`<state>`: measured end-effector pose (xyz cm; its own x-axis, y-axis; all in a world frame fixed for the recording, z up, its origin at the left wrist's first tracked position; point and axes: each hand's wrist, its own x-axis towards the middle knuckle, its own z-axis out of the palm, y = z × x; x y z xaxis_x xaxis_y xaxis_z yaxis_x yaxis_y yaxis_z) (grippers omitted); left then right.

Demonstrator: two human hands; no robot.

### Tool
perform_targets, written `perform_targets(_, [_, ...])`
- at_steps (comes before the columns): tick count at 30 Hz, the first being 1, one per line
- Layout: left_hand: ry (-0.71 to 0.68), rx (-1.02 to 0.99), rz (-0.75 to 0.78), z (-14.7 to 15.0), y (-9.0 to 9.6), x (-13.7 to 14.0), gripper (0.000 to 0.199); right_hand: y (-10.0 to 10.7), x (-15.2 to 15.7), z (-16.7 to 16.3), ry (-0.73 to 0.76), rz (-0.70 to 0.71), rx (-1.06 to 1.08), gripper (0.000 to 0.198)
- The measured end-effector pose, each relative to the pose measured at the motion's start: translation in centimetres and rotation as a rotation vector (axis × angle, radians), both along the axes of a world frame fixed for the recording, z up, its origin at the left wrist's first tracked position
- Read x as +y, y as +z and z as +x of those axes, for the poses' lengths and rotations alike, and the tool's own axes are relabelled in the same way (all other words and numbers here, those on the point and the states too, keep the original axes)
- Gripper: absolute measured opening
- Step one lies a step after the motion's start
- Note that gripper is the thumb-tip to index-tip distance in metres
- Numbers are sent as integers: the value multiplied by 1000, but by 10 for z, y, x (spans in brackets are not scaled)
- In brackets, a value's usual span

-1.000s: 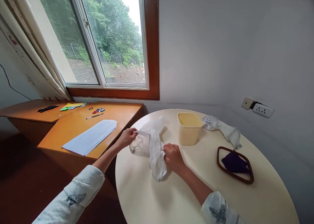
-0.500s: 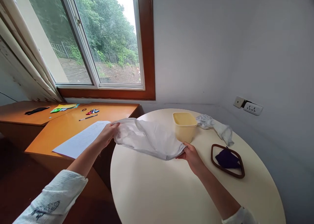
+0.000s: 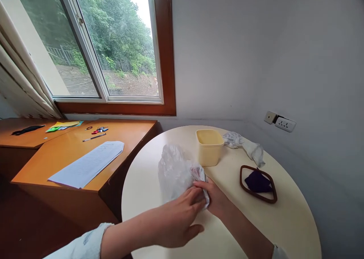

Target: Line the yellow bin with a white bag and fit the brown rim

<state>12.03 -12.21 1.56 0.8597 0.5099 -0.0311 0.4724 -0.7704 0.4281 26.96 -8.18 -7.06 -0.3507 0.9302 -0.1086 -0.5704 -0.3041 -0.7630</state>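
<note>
Translucent white plastic bag (image 3: pixel 173 170) over the round table (image 3: pixel 142 191), near the front left of the pale-yellow plastic tub (image 3: pixel 209 156): the right hand (image 3: pixel 217 199) is closed around its bunched end, while the left hand (image 3: pixel 180 217) lies across the bunch, thumb apart, its own hold impossible to tell. Should the right hand slacken, the slick film could slip and unfurl; air apparently trapped in the puffed end could likewise force the folds apart

Yellow tub (image 3: pixel 209 155) on round table (image 3: pixel 290 225)
</note>
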Motion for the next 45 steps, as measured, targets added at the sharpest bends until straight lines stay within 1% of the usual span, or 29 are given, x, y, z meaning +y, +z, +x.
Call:
perform_targets(1, [-37,13,-37,-4,6,0,46,-5,2,5,-26,-6,-74,30])
perform_targets(3, [-37,-7,-80,-13,16,7,52,-11,4,19,-47,7,-251,30])
perform_targets(4, [-3,-31,-65,-18,17,14,59,-13,4,28,-54,27,-348,29])
perform_targets(5, [41,-49,-8,-22,15,23,72,-12,3,37,-55,48,-449,28])
perform_targets(7, [73,-45,120,-29,-1,43,108,-6,-1,55,-49,74,-656,26])
perform_targets(8, [60,-27,165,-31,-14,52,121,-1,-4,63,-52,84,-751,26])
perform_targets(9, [31,-8,192,-31,-29,59,128,5,-8,70,-52,98,-833,27])
perform_targets(10, [-11,14,204,-30,-44,64,127,11,-11,75,-43,118,-901,28])
perform_targets(11, [-46,30,207,-28,-59,67,121,18,-15,80,-17,147,-960,29])
perform_targets(12, [-61,33,211,-26,-73,68,113,25,-17,84,17,186,-1010,28])
perform_targets(13, [-35,18,228,-24,-85,69,101,32,-20,88,54,237,-1052,25])
perform_targets(15, [14,36,262,-22,-98,71,66,46,-23,95,109,362,-1113,19])
perform_targets(16, [40,60,288,-23,-99,74,49,52,-25,100,99,416,-1134,18])
perform_targets(17, [65,83,325,-26,-96,79,38,59,-26,105,60,457,-1151,18])
perform_targets(18, [95,97,372,-28,-88,85,32,65,-28,111,-5,482,-1165,18])
perform_targets(20, [197,14,519,-32,-61,101,35,75,-31,125,-188,488,-1177,18])
perform_targets(22, [279,-180,661,-29,-25,119,43,85,-34,137,-419,480,-1158,18])
perform_targets(25, [354,-546,774,-3,26,143,46,98,-35,149,-800,496,-1106,18])
perform_targets(27, [405,-712,777,24,49,157,46,107,-30,151,-1017,521,-1014,17])
perform_targets(28, [429,-760,746,38,56,164,46,112,-27,152,-1089,533,-930,17])
perform_targets(29, [442,-763,680,52,59,171,46,118,-22,153,-1126,540,-833,18])
perform_targets(31, [503,-719,500,75,56,186,43,129,-12,156,-1108,531,-666,18])
perform_targets(33, [534,-622,347,91,45,199,40,138,1,162,-1034,484,-580,18])
perform_targets(35, [529,-537,264,100,31,209,35,143,14,171,-972,444,-534,19])
perform_targets(39, [508,-382,212,108,8,217,21,145,42,184,-933,441,-460,23])
perform_targets(40, [512,-351,223,109,5,216,23,145,49,185,-924,436,-449,23])
perform_targets(43, [563,-295,307,109,3,209,51,143,67,184,-887,394,-416,21])
perform_targets(44, [583,-280,336,107,4,206,55,143,72,183,-873,372,-404,21])
perform_targets(45, [595,-262,357,105,5,203,55,143,77,182,-859,353,-391,20])
